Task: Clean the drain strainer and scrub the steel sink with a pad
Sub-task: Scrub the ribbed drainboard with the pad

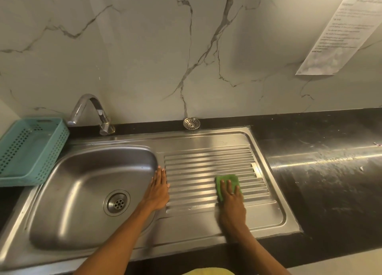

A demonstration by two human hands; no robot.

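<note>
a person leans over a steel sink (pixel 206 142) set into a dark surface (pixel 322 171), both bare forearms reaching in from the bottom edge of the head view. the right hand (pixel 232 200) lies flat with straight fingers on a green pad (pixel 226 178), pressing it onto the ribbed drainboard (pixel 208 165) on the right half of the sink; the hand covers the near part of the pad, so only its far edge and left side show, and the wrist is smeared by motion blur. the left hand (pixel 158 187) rests open, fingers straight and together, on the strip of steel between the bowl (pixel 82 181) and the ribs, holding nothing. the drain strainer (pixel 191 123) is out of the sink, lying at the back of the dark surface against the foot of the marble wall (pixel 144 47), just behind the drainboard. the drain opening (pixel 117 202) sits bare in the bottom of the bowl. a chrome tap (pixel 91 111) curves up behind the bowl's far left corner. a teal perforated basket (pixel 31 150) stands to the left of the sink, its left side cut off by the frame. a printed sheet (pixel 341 32) hangs on the wall at upper right, its text too blurred to read and its top corner cropped. pale smears and a few specks mark the dark surface to the right. a strip of yellow cloth (pixel 208 272) shows at the bottom edge, mostly out of frame.
</note>
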